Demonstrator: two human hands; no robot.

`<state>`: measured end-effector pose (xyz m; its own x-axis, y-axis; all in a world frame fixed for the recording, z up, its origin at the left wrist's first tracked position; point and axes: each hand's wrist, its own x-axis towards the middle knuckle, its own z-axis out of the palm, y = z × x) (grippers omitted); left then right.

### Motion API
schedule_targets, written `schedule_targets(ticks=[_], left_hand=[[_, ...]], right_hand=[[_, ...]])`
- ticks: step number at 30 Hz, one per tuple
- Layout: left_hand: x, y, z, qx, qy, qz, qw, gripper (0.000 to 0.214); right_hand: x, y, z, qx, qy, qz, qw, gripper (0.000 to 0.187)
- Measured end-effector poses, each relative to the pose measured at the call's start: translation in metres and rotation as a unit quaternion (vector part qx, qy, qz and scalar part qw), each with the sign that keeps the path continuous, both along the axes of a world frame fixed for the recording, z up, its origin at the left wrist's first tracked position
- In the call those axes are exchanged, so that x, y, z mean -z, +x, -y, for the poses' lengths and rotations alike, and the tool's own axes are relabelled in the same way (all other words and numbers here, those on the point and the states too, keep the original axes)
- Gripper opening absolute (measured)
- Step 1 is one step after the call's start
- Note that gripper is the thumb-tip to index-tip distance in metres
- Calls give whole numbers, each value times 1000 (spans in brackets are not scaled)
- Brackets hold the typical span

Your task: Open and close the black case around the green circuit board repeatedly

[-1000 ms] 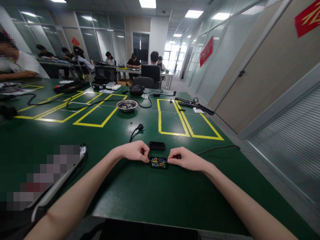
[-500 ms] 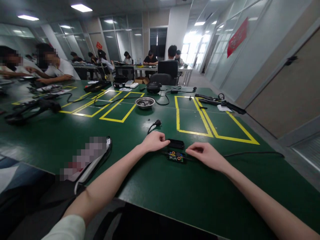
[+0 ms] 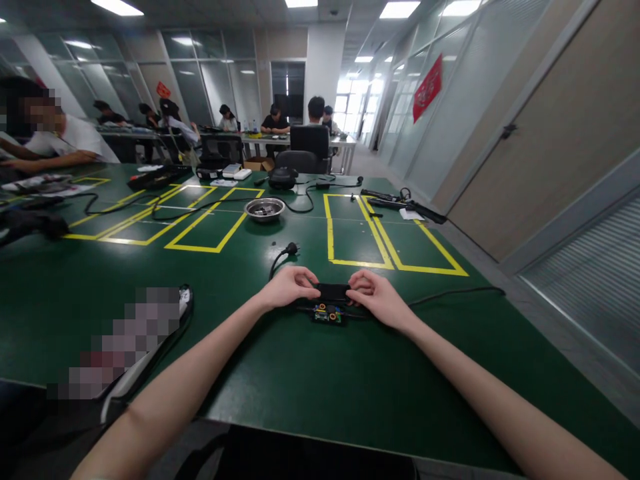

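Between my two hands is a black plastic cover, held at its two short ends. My left hand is closed on its left end, and my right hand grips the right end. Just below the cover, on the green table, lies a circuit board with two copper-coloured rings, set in a dark case. Dark cable runs out from both sides of the case. A black power plug on a cord rests beyond my left hand.
A metal bowl holding small parts stands farther back on the green table. Yellow tape marks rectangles there. Black tool-like items lie at the far right, and a white-edged object, partly blurred, sits near left. People sit beyond.
My right hand has moved in to the cover's right end and closed on it; both hands now hold the cover above the circuit board. The camera view has turned to the right.
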<state>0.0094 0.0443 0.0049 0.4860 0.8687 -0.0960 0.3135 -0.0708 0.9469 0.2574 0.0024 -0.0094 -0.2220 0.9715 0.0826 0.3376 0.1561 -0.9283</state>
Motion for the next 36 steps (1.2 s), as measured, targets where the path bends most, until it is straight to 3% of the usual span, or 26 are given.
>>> schedule_targets(ticks=[3,7,15,21,27,36], left_hand=[[-8,-5,2,45,-23,14,999,35],[-15,-12,3,100,-31,28,994,30],[-14,-20,-1,165,-93,57,980,31],[-17,-19,2,199,-61,20,978,26],[-20,-12,8,192,0,-9,981,24],[-26,-8,13,221,81,-107,966,33]], right_hand=[[-7,1,8,-34,9,1,999,37],[-16,-2,17,-58,46,39,997,31],[-25,-8,23,-124,86,63,987,18],[-26,-7,24,-156,158,129,967,19],[-25,-7,26,-185,177,169,952,26],[-29,-14,29,-140,103,222,959,24]])
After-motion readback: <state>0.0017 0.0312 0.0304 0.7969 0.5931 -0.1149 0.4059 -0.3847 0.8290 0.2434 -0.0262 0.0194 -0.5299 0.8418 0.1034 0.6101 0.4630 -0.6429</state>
